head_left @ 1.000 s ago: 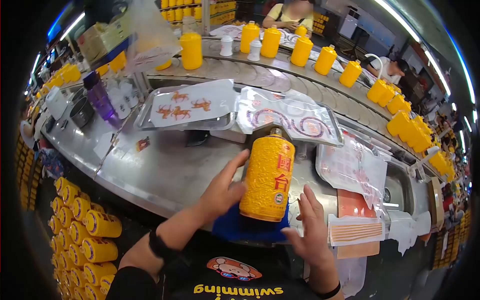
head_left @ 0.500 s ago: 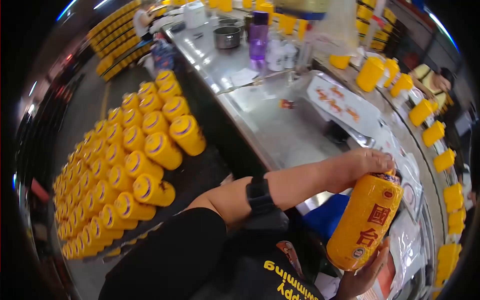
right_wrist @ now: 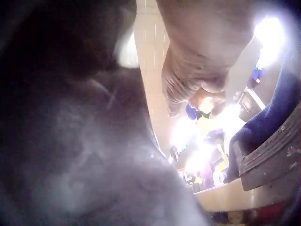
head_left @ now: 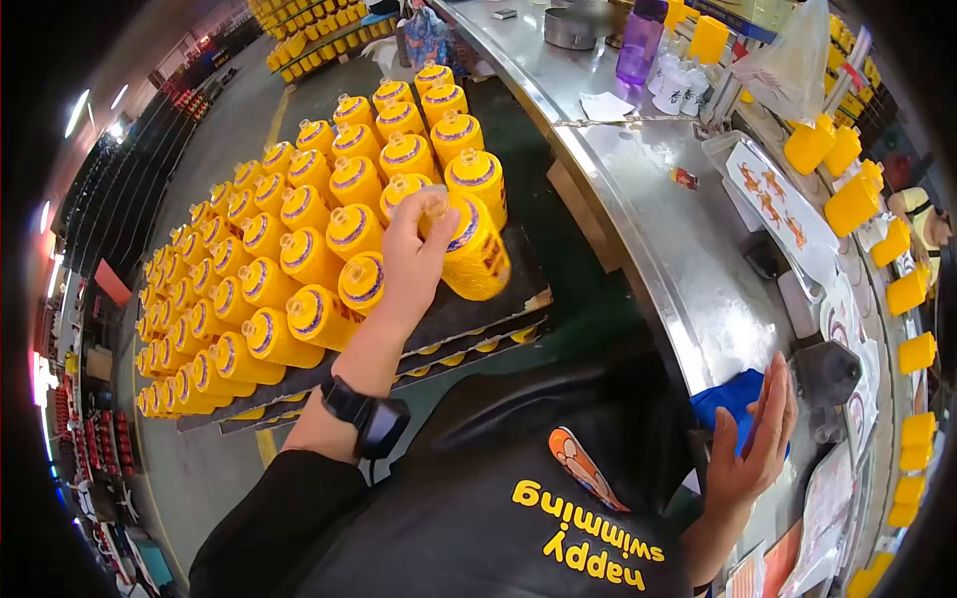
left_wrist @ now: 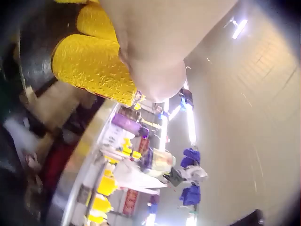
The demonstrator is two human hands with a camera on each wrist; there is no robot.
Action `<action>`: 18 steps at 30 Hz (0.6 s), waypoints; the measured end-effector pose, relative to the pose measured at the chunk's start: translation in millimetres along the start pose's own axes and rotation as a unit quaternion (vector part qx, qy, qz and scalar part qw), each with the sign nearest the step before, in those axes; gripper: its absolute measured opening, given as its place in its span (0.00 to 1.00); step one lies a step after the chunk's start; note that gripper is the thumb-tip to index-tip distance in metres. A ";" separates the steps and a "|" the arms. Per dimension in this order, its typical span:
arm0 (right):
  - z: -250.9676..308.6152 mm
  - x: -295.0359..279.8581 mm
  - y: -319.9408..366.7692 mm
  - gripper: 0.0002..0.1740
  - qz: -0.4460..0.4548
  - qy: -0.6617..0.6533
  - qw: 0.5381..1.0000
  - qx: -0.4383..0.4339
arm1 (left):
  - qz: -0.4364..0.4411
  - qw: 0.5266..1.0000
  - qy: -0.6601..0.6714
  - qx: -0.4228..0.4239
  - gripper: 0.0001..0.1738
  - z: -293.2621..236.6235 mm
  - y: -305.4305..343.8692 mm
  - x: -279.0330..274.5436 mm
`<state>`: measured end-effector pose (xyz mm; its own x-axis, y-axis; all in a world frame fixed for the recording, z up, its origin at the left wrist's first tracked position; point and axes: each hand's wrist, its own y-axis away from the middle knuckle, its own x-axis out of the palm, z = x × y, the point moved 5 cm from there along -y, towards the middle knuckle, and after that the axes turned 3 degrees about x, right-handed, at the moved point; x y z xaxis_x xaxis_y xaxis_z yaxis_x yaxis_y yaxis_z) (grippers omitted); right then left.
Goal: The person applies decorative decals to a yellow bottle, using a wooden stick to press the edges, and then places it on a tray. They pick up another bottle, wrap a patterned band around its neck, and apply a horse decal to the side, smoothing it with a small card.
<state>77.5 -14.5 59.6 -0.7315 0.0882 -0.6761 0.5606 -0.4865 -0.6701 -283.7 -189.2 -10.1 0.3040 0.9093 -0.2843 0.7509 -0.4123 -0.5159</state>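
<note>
At the near right corner of a dense group of bottles, my left hand [head_left: 412, 254] grips a yellow embossed bottle [head_left: 480, 261] by its neck. That bottle stands nearly upright, tilted slightly, beside the other yellow bottles [head_left: 267, 282], which have clear tops and purple-patterned shoulders. In the left wrist view the bottle's textured side [left_wrist: 94, 70] shows below the hand, while the neck is hidden by the fingers. Over by the metal table's edge, my right hand [head_left: 753, 453] holds nothing, its fingers extended beside a blue cloth [head_left: 726, 401].
The bottles stand on a dark pallet [head_left: 513, 294] on the floor. Right of it runs the metal table [head_left: 648, 229], with a dark block [head_left: 829, 373], a tray of orange horse decals [head_left: 773, 199] and a purple bottle [head_left: 640, 45]. Farther right, yellow bottles [head_left: 890, 242] line a conveyor.
My view has turned left toward the pallet. The left hand has carried the bottle from the table to the bottle group, holding its neck. The right hand has let go of the bottle's lower part.
</note>
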 end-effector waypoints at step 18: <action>-21.5 0.6 16.8 0.17 0.006 0.012 0.998 0.058 | 0.144 0.887 -0.439 0.000 0.20 27.0 1.6 -21.0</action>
<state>94.9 -4.0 41.3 -0.7149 0.1023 -0.6917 0.5196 -0.5843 -0.6234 -304.7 -210.4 -26.7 -0.0906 0.3713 -0.9241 0.7165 -0.6201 -0.3194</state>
